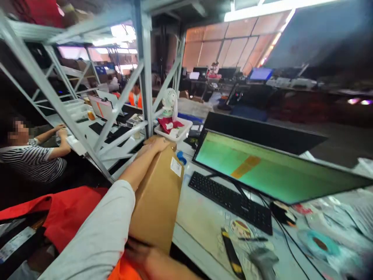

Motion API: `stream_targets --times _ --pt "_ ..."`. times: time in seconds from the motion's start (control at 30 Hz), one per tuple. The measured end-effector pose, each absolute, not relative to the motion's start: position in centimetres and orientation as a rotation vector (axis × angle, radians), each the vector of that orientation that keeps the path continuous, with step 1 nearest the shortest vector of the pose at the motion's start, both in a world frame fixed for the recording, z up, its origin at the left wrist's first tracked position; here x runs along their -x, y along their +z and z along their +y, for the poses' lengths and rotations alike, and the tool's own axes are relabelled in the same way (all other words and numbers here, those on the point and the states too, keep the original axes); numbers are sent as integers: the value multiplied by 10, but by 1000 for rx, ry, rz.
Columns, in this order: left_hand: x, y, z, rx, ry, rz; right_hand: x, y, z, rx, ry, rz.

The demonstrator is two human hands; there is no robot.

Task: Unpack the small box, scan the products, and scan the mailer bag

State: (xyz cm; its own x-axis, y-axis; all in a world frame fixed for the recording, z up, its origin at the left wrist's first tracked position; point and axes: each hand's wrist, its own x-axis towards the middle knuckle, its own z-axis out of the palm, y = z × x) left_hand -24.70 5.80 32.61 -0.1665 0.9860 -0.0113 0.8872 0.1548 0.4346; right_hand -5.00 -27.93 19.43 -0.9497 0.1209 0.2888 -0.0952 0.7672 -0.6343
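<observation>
- Already the box (157,194) carries its label (175,167), near the fingers of the left hand (159,144); any sealing is out of sight.
- Those fingers hook over its far end, grasping it.
- Right hand (148,255): fingers at the near end; blurred, so their grip I cannot tell.
- Not yet released, the box sits between both hands' fingers.

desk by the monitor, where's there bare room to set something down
The barest patch of desk lies between the cardboard box, keyboard and yellow-black cutter. Crowded: around the grey handheld device, and right of the keyboard, with a teal roll and plastic wrapping.
</observation>
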Motion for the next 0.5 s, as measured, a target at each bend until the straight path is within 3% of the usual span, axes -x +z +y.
stream_targets --times 0.1,0.17,0.3,0.5 --pt "228 302 80 -1876 477 2042 17 246 -259 238 1534 -2316" --pt "222 292 90 -1897 492 2009 -15 251 -246 652 1598 -2112" --pt "205 288 89 -1953 535 2011 -60 192 -232 1475 1638 -1393" --pt "135 292 68 -2037 384 2132 -40 107 -211 1471 2001 -1082"
